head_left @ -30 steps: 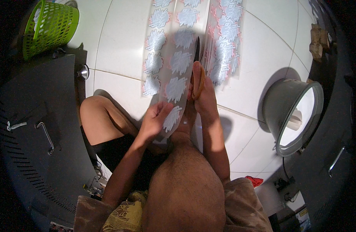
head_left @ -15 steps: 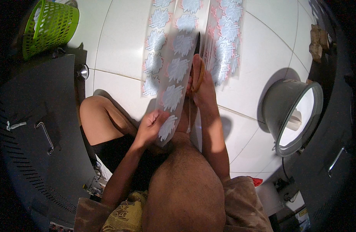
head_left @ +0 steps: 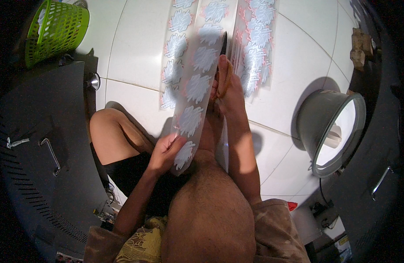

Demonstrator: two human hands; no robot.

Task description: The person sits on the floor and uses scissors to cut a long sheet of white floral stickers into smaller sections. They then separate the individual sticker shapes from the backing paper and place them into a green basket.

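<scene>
floor: white tiles [head_left: 136, 57], sunlit | top left: green basket [head_left: 57, 28] | left: dark cabinet [head_left: 39, 144] | right: grey bucket [head_left: 331, 127]

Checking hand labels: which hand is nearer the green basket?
Left. The left hand pinches the near end of the sticker strip, on the same side as the green basket. The right hand, holding scissors, sits farther right.

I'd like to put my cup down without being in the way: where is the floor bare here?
Bare white tile floor lies between the green basket and the printed strips on the floor, and again between those strips and the grey bucket. It is crowded in the middle, where the left hand and right hand work on a held strip with scissors.
</scene>
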